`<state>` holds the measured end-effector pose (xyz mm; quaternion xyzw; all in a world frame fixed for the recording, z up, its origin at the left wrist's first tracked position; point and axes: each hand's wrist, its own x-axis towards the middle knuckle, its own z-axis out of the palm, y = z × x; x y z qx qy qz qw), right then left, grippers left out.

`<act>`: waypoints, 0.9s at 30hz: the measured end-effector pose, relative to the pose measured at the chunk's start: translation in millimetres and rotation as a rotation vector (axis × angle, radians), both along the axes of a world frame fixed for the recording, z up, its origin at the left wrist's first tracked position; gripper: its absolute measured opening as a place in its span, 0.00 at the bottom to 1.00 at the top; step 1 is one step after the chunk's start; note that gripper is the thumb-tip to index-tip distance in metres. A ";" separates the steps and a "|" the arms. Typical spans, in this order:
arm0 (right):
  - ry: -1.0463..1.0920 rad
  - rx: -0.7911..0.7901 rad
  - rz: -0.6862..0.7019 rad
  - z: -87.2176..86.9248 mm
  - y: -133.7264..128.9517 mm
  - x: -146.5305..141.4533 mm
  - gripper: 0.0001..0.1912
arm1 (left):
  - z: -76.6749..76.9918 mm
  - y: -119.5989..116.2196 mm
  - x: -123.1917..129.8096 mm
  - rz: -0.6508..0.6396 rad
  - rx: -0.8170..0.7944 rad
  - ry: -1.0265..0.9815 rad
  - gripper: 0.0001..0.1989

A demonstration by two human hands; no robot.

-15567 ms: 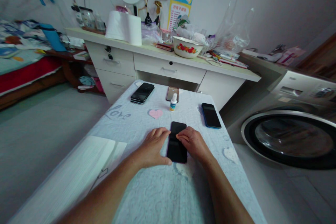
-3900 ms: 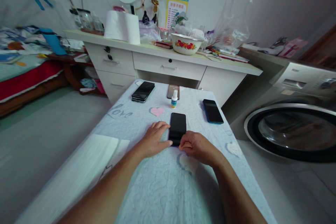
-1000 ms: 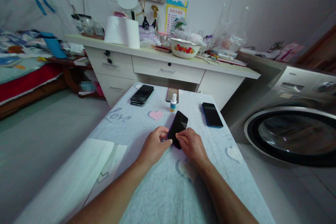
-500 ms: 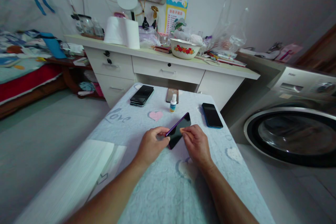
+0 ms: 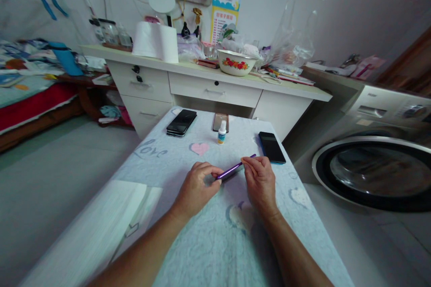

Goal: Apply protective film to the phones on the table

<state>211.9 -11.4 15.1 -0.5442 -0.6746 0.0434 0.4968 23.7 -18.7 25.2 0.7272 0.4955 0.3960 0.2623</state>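
My left hand pinches the lower left end of a purple-edged smartphone between thumb and fingers. The phone is turned edge-on above the table, so its screen is barely seen. Fingers bent together, my right hand is at the phone's right part, with a small peach-coloured bit at the fingertips that I cannot make out. Beyond the hands stands a small white-capped bottle with a blue and yellow label. Behind it lies a brownish phone or case. A blue-edged phone rests to the right.
Stacked dark phones lie at the table's far left. The cloth-covered table meets a white desk holding a flowered bowl and a paper roll. A washing machine stands right.
The phone has been tilted from showing its dark screen to showing its purple edge. My right hand has moved slightly to the right along it.
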 end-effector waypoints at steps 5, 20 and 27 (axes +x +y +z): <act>-0.041 0.002 0.105 3.2 -5.0 -7.9 0.10 | -1.2 -0.3 0.6 0.005 -0.012 -0.008 0.10; -0.153 -0.016 0.288 3.8 -20.4 -30.8 0.12 | -9.7 2.9 -3.7 0.026 -0.064 -0.050 0.03; -0.196 -0.007 0.357 5.5 -26.1 -39.0 0.14 | -12.6 4.2 -4.6 0.026 -0.102 -0.060 0.06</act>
